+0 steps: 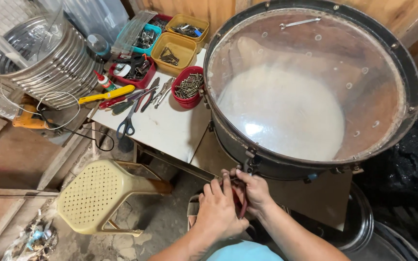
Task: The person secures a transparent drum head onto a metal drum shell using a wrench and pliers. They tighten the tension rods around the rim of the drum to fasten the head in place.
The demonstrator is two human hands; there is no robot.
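A large drum with a black rim and a translucent skin lies tilted on the white table. Both my hands meet at its near rim, by a metal tension lug. My left hand is closed around the red handles of a pair of pliers. My right hand grips the same tool near its head, fingers touching the lug. The jaws of the pliers are hidden by my fingers. A silver wrench shows through the skin at the drum's far side.
On the table stand yellow, teal and red trays of hardware, a red bowl of screws, scissors, screwdrivers and pliers. A stack of metal hoops is at left, a yellow drill beside it, a cream plastic stool below.
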